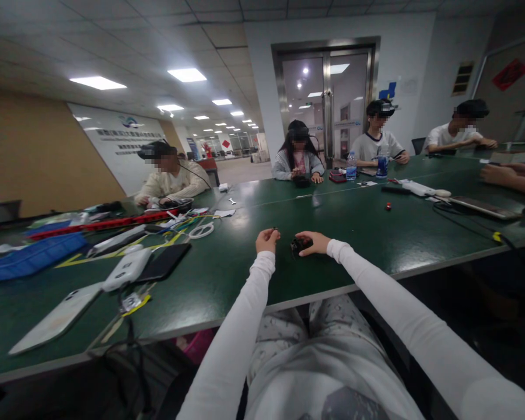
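My right hand (317, 242) is wrapped round a small black object (296, 245), holding it just above or on the green table (332, 216); its exact kind is too small to make out. To the left of it, my left hand (266, 240) is closed, with thumb and fingertips pinched together. A tiny dark bit seems to show at those fingertips, but I cannot name it. A short gap separates the two hands. Both forearms wear white sleeves and reach over the table's front edge.
On the left lie white phones (56, 318), a black phone (164, 262), a blue tray (32, 256) and a coiled white cable (201, 231). A small red item (388, 206) and a power strip (417, 188) are on the right. Several people wearing headsets sit around the table.
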Motion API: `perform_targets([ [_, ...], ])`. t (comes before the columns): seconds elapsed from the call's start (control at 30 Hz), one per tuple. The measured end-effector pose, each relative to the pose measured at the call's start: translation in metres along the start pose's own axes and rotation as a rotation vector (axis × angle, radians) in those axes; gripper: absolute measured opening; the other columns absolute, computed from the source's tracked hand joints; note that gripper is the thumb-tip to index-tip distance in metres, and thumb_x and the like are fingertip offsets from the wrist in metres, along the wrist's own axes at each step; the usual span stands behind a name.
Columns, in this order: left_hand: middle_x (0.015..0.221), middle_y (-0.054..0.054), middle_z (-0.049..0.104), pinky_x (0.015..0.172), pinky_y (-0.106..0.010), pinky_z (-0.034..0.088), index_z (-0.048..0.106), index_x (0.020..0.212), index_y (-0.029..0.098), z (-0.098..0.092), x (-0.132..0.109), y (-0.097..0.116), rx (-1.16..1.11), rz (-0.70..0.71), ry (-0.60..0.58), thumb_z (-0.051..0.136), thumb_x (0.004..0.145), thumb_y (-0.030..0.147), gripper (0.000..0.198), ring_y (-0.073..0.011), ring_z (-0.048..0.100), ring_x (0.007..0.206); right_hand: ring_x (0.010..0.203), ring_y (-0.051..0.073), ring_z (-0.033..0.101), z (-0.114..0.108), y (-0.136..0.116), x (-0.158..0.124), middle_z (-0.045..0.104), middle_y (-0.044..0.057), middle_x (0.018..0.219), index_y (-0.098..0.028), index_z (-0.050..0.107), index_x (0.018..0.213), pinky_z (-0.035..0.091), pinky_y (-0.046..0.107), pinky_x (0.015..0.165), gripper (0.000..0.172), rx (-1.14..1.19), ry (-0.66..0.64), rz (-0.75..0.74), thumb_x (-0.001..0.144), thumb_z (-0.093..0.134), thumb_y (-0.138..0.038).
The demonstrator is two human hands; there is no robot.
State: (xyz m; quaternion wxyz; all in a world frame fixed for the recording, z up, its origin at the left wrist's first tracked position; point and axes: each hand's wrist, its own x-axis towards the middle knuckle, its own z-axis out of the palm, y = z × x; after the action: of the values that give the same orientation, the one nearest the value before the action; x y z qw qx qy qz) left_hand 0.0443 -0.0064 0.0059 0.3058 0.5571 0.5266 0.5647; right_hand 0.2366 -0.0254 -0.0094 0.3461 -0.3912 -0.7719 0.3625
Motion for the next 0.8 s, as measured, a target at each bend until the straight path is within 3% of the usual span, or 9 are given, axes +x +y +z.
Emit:
perform_targets([
  [0.17, 0.077, -0.002, 0.062, 0.074, -0.028, 0.043, 0.048, 0.091, 0.018, 0.007, -0.024, 0.015, 0.302, 0.307, -0.274, 0.048, 0.071, 0.029, 0.023, -0.0123, 0.058, 0.075, 0.087, 0.016, 0.053, -0.002, 0.004, 0.006, 0.051, 0.01, 0.109, -0.016, 0.042, 0.114, 0.042, 0.036, 0.081, 0.068, 0.225, -0.025, 0.035, 0.051, 0.067, -0.012],
  [0.27, 0.084, 0.0, 0.06, 0.078, -0.029, 0.041, 0.048, 0.089, 0.021, 0.009, -0.035, 0.021, 0.518, 0.423, -0.415, 0.048, 0.071, 0.028, 0.02, -0.0133, 0.056, 0.083, 0.078, 0.015, 0.055, -0.006, 0.006, 0.007, 0.054, 0.009, 0.104, -0.015, 0.045, 0.109, 0.046, 0.034, 0.073, 0.058, 0.354, 0.039, 0.076, 0.053, 0.057, -0.003],
  [0.37, 0.088, -0.002, 0.059, 0.079, -0.03, 0.04, 0.048, 0.091, 0.021, 0.003, -0.032, 0.021, 0.663, 0.451, -0.439, 0.046, 0.072, 0.027, 0.02, -0.0143, 0.054, 0.086, 0.075, 0.014, 0.056, -0.009, 0.009, 0.006, 0.057, 0.008, 0.098, -0.016, 0.049, 0.104, 0.047, 0.033, 0.07, 0.05, 0.403, 0.17, 0.092, 0.056, 0.05, -0.002],
  [0.43, 0.088, -0.003, 0.058, 0.079, -0.031, 0.039, 0.048, 0.093, 0.02, -0.01, -0.022, 0.018, 0.747, 0.43, -0.416, 0.045, 0.072, 0.027, 0.021, -0.015, 0.054, 0.086, 0.074, 0.014, 0.057, -0.01, 0.011, 0.005, 0.058, 0.008, 0.095, -0.015, 0.051, 0.101, 0.047, 0.032, 0.07, 0.046, 0.393, 0.234, 0.106, 0.056, 0.048, -0.003],
  [0.53, 0.088, -0.004, 0.058, 0.079, -0.03, 0.039, 0.048, 0.093, 0.02, -0.049, -0.002, 0.01, 0.859, 0.323, -0.295, 0.045, 0.072, 0.026, 0.022, -0.0158, 0.053, 0.086, 0.075, 0.014, 0.057, -0.009, 0.011, 0.004, 0.059, 0.007, 0.092, -0.015, 0.053, 0.097, 0.046, 0.033, 0.072, 0.043, 0.348, 0.265, 0.114, 0.056, 0.05, -0.003],
  [0.67, 0.088, -0.005, 0.058, 0.075, -0.029, 0.039, 0.047, 0.091, 0.019, -0.129, 0.018, -0.005, 0.968, 0.137, -0.027, 0.048, 0.071, 0.024, 0.021, -0.0166, 0.054, 0.084, 0.077, 0.014, 0.057, -0.006, 0.01, 0.002, 0.06, 0.007, 0.09, -0.014, 0.054, 0.095, 0.046, 0.034, 0.074, 0.04, 0.33, 0.251, 0.111, 0.055, 0.055, -0.005],
  [0.8, 0.086, -0.006, 0.059, 0.072, -0.029, 0.04, 0.047, 0.088, 0.02, -0.206, 0.021, -0.015, 1.049, -0.022, 0.208, 0.048, 0.07, 0.026, 0.019, -0.0186, 0.055, 0.083, 0.081, 0.015, 0.057, -0.005, 0.016, 0.0, 0.06, 0.008, 0.091, -0.013, 0.055, 0.094, 0.045, 0.035, 0.078, 0.039, 0.317, 0.232, 0.097, 0.056, 0.057, -0.007],
])
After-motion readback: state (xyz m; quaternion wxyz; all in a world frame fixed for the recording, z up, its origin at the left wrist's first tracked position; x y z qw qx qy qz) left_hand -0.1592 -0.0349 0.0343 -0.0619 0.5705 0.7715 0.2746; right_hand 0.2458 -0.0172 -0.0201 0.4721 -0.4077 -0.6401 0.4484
